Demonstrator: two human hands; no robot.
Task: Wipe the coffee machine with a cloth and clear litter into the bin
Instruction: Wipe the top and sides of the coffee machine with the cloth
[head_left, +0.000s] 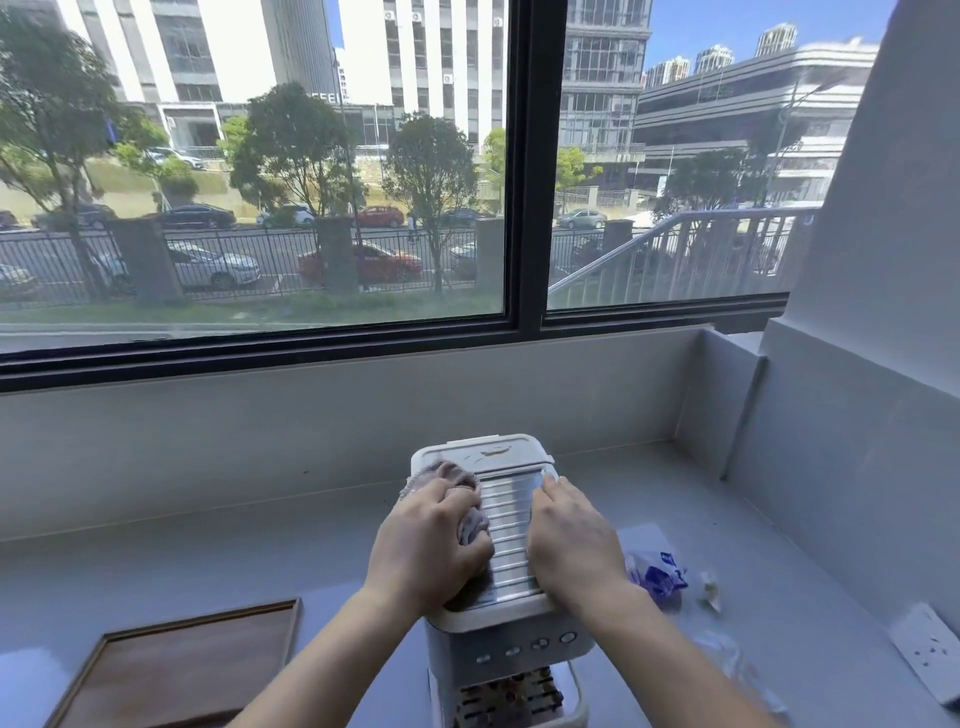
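Standing at lower centre of the frame: coffee machine (506, 618), white, with a ribbed metal top plate, on a pale grey counter (260, 551). Left hand (428, 543) closed around a bunched pinkish cloth (447, 480), pressing it on the machine's top left. Right hand (574, 540) laid flat on the top's right edge, fingers extended and close together, holding nothing. Litter: blue-and-white wrapper (657, 574) and small pale scrap (710, 590) on the counter just right of the machine. Wooden tray (176, 670), lower left. Wall socket (930, 649), lower right. Dark-framed window (524, 171) across the upper frame, showing street, parked cars, trees.
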